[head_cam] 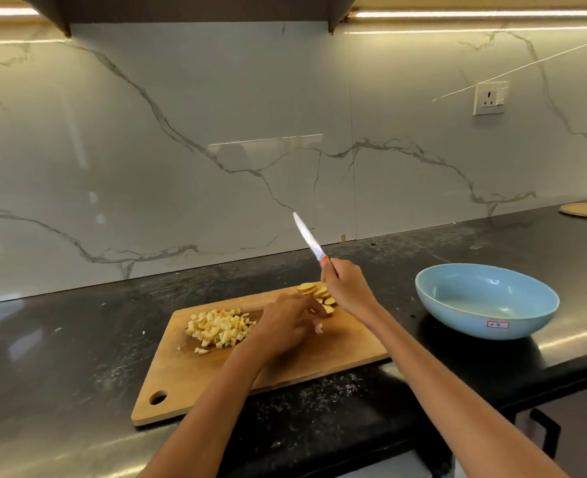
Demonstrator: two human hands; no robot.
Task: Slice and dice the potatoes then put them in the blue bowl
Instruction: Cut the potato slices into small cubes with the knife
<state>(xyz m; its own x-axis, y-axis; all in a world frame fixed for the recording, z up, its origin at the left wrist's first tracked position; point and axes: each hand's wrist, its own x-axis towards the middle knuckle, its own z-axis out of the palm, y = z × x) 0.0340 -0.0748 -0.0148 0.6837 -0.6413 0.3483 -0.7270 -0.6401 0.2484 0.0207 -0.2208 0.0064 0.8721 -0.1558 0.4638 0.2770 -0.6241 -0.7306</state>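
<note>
many pale potato cubes [218, 327] heaped on grainy wooden board [188, 377].

My right hand [349, 288] is raised above my left, fingers curled in a closed grip and forearm stretched forward, while my left hand [290, 324] reaches low, palm down, fingers loosely bent.

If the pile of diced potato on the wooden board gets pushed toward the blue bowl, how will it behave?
The pile of small yellow potato cubes is loose, so it will probably scatter rather than slide as one; a few bits already lie apart. The cubes look light and flat-faced, unlikely to roll far. The wooden cutting board looks smooth, so they should push easily.
</note>
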